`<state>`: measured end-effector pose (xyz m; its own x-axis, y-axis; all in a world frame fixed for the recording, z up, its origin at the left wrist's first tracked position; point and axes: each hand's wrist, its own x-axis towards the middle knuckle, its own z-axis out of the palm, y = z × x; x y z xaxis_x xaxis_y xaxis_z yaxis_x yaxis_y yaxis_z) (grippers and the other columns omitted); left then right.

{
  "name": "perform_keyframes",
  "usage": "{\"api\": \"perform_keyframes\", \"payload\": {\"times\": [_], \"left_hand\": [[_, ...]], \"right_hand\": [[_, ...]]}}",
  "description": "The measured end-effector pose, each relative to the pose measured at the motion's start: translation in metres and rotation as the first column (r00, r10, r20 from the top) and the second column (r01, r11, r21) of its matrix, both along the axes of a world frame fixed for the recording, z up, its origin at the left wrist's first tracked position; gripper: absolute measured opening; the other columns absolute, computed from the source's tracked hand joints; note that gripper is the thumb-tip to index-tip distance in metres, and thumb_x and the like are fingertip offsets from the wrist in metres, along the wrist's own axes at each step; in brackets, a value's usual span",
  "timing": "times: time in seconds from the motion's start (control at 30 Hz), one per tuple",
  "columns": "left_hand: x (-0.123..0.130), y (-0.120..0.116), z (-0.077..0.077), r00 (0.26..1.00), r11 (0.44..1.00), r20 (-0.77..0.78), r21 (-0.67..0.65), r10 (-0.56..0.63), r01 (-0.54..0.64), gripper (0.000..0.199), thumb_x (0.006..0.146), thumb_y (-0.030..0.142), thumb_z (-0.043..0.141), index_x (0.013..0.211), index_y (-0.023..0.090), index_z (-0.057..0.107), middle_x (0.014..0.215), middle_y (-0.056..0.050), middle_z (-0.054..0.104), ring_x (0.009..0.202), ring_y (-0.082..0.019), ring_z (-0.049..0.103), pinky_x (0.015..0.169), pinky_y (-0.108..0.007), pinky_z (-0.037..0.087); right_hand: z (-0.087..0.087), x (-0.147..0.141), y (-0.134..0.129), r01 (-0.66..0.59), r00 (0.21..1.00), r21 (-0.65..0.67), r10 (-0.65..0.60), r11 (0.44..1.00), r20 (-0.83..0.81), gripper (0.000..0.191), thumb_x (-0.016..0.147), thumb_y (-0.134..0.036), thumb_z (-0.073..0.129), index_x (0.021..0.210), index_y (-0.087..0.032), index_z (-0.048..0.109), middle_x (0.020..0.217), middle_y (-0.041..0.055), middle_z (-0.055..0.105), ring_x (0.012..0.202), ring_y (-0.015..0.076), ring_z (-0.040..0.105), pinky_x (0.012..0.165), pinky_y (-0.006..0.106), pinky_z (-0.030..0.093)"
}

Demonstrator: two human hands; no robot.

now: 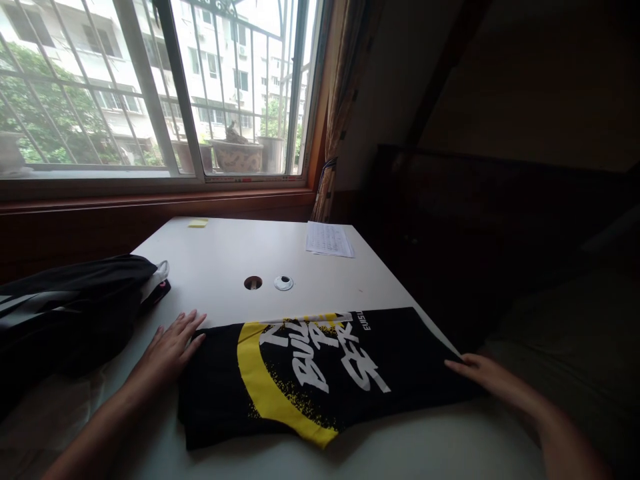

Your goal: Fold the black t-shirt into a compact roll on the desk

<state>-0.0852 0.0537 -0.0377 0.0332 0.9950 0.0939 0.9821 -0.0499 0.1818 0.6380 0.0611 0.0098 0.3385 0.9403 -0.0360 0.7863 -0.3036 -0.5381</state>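
A black T-shirt [415, 360] lies folded on the white table, with a yellow curved band and white lettering across it. My left hand [175, 343] rests at its left edge, fingers stretched out and lying flat, the thumb touching the cloth. At the right end, my right hand [475, 372] has its thumb over the T-shirt's corner and its fingers closed on the edge. The undersides of those fingers are hidden. Left of my left hand lies a heap of dark clothing [75, 313].
The white table [225, 260] has a round cable hole [253, 283] with its loose cap [283, 283] beside it. Papers [330, 239] and a yellow sticky note [199, 223] lie near the far edge. Behind are a barred window [220, 93] and a tied curtain [333, 133].
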Motion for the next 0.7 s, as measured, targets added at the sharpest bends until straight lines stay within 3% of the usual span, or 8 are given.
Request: {"api": "perform_keyframes", "payload": {"times": [0.13, 0.23, 0.33, 0.5, 0.6, 0.7], "left_hand": [[-0.017, 0.006, -0.006, 0.999, 1.000, 0.039, 0.022, 0.020, -0.021, 0.057, 0.100, 0.046, 0.029, 0.149, 0.022, 0.047, 0.158, -0.011, 0.040, 0.149, -0.034, 0.028, 0.116, -0.059, 0.027], [-0.025, 0.009, -0.006, 0.992, 0.995, 0.123, 0.103, 0.004, -0.017, 0.059, 0.098, 0.046, 0.029, 0.142, 0.016, 0.053, 0.151, -0.015, 0.049, 0.144, -0.032, 0.038, 0.117, -0.051, 0.032], [-0.023, 0.009, 0.002, 0.971, 0.980, 0.238, 0.194, -0.016, -0.032, 0.059, 0.095, 0.049, 0.033, 0.133, 0.013, 0.059, 0.139, -0.015, 0.059, 0.134, -0.031, 0.050, 0.115, -0.045, 0.038], [-0.010, 0.002, 0.026, 0.932, 0.965, 0.362, 0.246, -0.001, -0.094, 0.050, 0.091, 0.048, 0.039, 0.119, 0.016, 0.065, 0.126, -0.012, 0.067, 0.120, -0.028, 0.061, 0.110, -0.041, 0.044], [-0.005, -0.002, 0.036, 0.920, 0.960, 0.391, 0.257, 0.003, -0.113, 0.044, 0.090, 0.045, 0.041, 0.113, 0.018, 0.067, 0.121, -0.011, 0.069, 0.116, -0.028, 0.063, 0.107, -0.040, 0.047], [-0.003, -0.004, 0.039, 0.917, 0.951, 0.398, 0.290, -0.017, -0.108, 0.041, 0.089, 0.044, 0.043, 0.110, 0.019, 0.069, 0.118, -0.010, 0.071, 0.113, -0.028, 0.065, 0.106, -0.041, 0.048]], "right_hand": [[0.023, -0.016, -0.009, 0.006, 0.947, -0.105, -0.039, 0.994, -0.320, 0.039, 0.057, -0.059, 0.071, 0.068, -0.022, 0.073, 0.078, 0.0133, 0.076, 0.080, 0.0363, 0.072, 0.072, 0.043, 0.056], [0.042, -0.036, -0.008, 0.052, 0.954, -0.027, -0.057, 0.998, -0.294, 0.042, 0.061, -0.058, 0.071, 0.081, -0.021, 0.075, 0.088, 0.0133, 0.078, 0.086, 0.0359, 0.072, 0.075, 0.043, 0.055], [0.066, -0.077, -0.002, 0.010, 0.980, 0.061, 0.003, 0.998, -0.200, 0.044, 0.068, -0.057, 0.070, 0.093, -0.021, 0.074, 0.093, 0.0116, 0.077, 0.087, 0.0336, 0.072, 0.074, 0.041, 0.055], [0.113, -0.195, 0.005, -0.207, 0.969, 0.216, 0.230, 0.954, -0.086, 0.032, 0.077, -0.051, 0.067, 0.090, -0.022, 0.071, 0.087, 0.0068, 0.076, 0.081, 0.0276, 0.071, 0.070, 0.036, 0.053], [0.133, -0.280, -0.002, -0.364, 0.914, 0.307, 0.400, 0.880, -0.063, 0.025, 0.084, -0.047, 0.064, 0.089, -0.023, 0.071, 0.085, 0.0033, 0.075, 0.080, 0.0246, 0.070, 0.071, 0.035, 0.054], [0.138, -0.361, -0.024, -0.527, 0.810, 0.351, 0.582, 0.774, -0.069, 0.023, 0.090, -0.043, 0.060, 0.093, -0.023, 0.071, 0.089, 0.0021, 0.075, 0.083, 0.0225, 0.070, 0.076, 0.036, 0.056]]}}
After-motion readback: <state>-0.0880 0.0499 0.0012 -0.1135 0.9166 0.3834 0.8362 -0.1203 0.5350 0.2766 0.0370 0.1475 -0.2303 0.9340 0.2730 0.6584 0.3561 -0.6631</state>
